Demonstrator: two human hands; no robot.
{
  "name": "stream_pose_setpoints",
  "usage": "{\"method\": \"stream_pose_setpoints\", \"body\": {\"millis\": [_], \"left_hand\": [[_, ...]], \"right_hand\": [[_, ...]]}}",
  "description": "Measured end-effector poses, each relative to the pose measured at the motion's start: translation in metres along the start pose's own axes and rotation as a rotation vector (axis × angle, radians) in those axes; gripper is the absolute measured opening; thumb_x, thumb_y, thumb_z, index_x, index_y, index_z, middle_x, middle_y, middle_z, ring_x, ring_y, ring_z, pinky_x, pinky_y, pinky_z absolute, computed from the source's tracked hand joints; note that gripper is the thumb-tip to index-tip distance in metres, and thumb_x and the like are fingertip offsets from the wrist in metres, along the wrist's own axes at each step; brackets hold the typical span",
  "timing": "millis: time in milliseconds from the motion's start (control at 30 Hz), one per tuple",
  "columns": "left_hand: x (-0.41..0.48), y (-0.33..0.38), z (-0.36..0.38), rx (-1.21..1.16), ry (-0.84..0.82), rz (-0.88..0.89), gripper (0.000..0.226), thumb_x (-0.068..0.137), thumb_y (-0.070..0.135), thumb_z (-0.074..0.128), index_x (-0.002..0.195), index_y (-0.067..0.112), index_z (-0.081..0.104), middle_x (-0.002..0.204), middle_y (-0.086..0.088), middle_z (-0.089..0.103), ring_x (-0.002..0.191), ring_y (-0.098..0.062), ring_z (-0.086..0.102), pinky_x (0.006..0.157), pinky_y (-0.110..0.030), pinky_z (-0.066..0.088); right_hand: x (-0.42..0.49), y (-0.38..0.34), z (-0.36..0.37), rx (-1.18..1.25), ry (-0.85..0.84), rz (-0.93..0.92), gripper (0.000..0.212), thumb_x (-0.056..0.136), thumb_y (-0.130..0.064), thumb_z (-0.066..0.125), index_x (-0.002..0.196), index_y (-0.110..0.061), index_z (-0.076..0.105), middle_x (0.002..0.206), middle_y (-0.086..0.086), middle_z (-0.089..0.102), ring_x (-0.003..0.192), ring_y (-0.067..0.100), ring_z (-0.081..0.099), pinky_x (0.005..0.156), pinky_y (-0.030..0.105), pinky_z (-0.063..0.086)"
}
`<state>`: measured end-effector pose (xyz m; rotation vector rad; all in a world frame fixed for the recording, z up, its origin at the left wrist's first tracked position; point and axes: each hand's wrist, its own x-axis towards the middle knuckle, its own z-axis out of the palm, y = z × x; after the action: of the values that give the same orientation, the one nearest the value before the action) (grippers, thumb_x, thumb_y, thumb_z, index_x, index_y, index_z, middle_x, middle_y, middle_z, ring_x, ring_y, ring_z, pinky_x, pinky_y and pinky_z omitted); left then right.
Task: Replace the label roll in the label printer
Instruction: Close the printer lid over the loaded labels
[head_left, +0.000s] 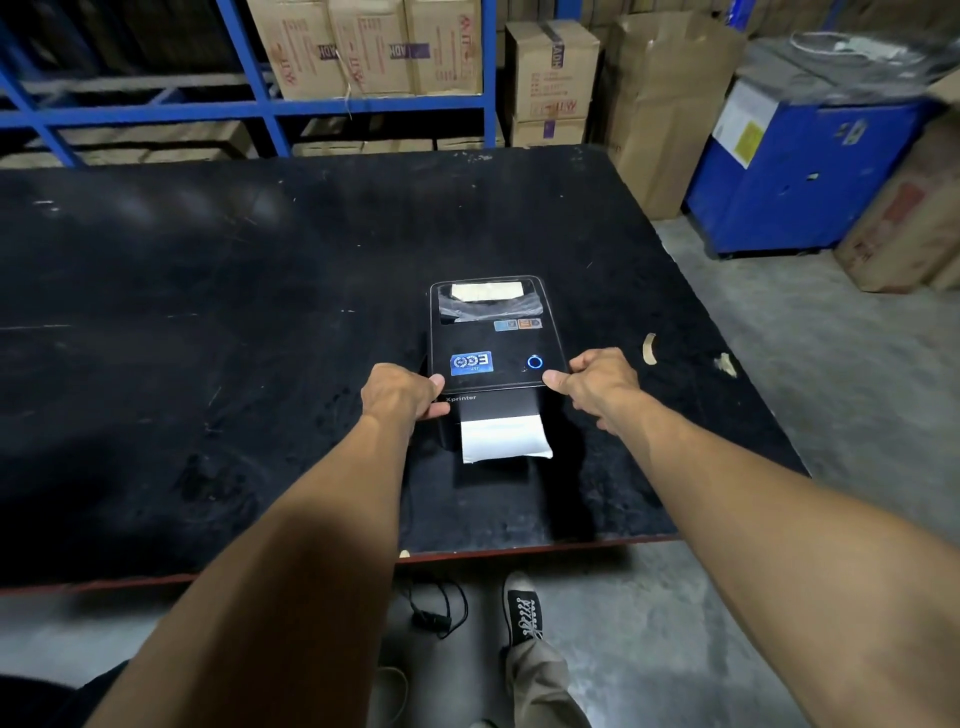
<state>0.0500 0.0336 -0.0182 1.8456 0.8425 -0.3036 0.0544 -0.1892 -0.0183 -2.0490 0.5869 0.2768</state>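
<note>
We hold the label printer (493, 338), which sits lid down on the black table (208, 312). Our left hand (402, 392) clasps its near left corner, thumb on the lid and fingers curled at the side. Our right hand (597, 387) grips the near right corner likewise. A white label strip (504, 439) hangs from its front slot. The label roll (485, 291) shows through its far window.
</note>
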Motion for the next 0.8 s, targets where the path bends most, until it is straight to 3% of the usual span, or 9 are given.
{"method": "stream_pose_setpoints", "body": {"millis": [100, 333, 433, 600, 800], "left_hand": [[0.0029, -0.0003, -0.0004, 0.011, 0.009, 0.007, 0.032, 0.092, 0.024, 0.074, 0.117, 0.008, 0.064, 0.103, -0.002, 0.078, 0.057, -0.011, 0.07, 0.056, -0.03, 0.05], [0.0058, -0.0021, -0.0008, 0.009, 0.013, 0.017, 0.028, 0.091, 0.024, 0.074, 0.113, 0.009, 0.067, 0.08, 0.002, 0.076, 0.055, -0.01, 0.068, 0.06, -0.03, 0.051], [0.0074, -0.0021, 0.0002, -0.002, 0.015, 0.027, 0.028, 0.091, 0.023, 0.074, 0.113, 0.008, 0.067, 0.091, 0.0, 0.079, 0.057, -0.012, 0.069, 0.071, -0.034, 0.056], [0.0083, -0.001, -0.0005, 0.01, 0.011, 0.023, 0.028, 0.091, 0.023, 0.075, 0.113, 0.008, 0.067, 0.1, -0.001, 0.079, 0.056, -0.011, 0.068, 0.057, -0.026, 0.049], [0.0064, -0.0004, -0.001, 0.031, 0.005, 0.031, 0.028, 0.091, 0.022, 0.075, 0.113, 0.007, 0.065, 0.105, -0.003, 0.078, 0.056, -0.012, 0.067, 0.052, -0.026, 0.044]], "right_hand": [[-0.0007, -0.0026, 0.0, -0.012, -0.007, 0.015, 0.047, 0.08, -0.034, 0.082, 0.117, -0.02, 0.058, 0.133, 0.007, 0.061, 0.112, 0.028, 0.066, 0.088, 0.038, 0.05], [-0.0026, -0.0042, 0.0012, -0.026, 0.004, 0.022, 0.05, 0.079, -0.035, 0.083, 0.12, -0.02, 0.059, 0.135, 0.006, 0.06, 0.114, 0.028, 0.066, 0.097, 0.041, 0.052], [-0.004, -0.0057, 0.0006, -0.033, 0.008, 0.027, 0.048, 0.079, -0.035, 0.083, 0.118, -0.02, 0.059, 0.134, 0.006, 0.061, 0.114, 0.028, 0.066, 0.095, 0.041, 0.052], [-0.0049, -0.0074, 0.0009, -0.037, 0.0, 0.035, 0.054, 0.08, -0.034, 0.083, 0.126, -0.018, 0.059, 0.135, 0.007, 0.06, 0.113, 0.029, 0.067, 0.092, 0.041, 0.053], [-0.0057, -0.0068, 0.0012, -0.032, 0.004, 0.041, 0.055, 0.08, -0.035, 0.083, 0.126, -0.02, 0.058, 0.134, 0.006, 0.06, 0.112, 0.028, 0.068, 0.089, 0.04, 0.053]]}}
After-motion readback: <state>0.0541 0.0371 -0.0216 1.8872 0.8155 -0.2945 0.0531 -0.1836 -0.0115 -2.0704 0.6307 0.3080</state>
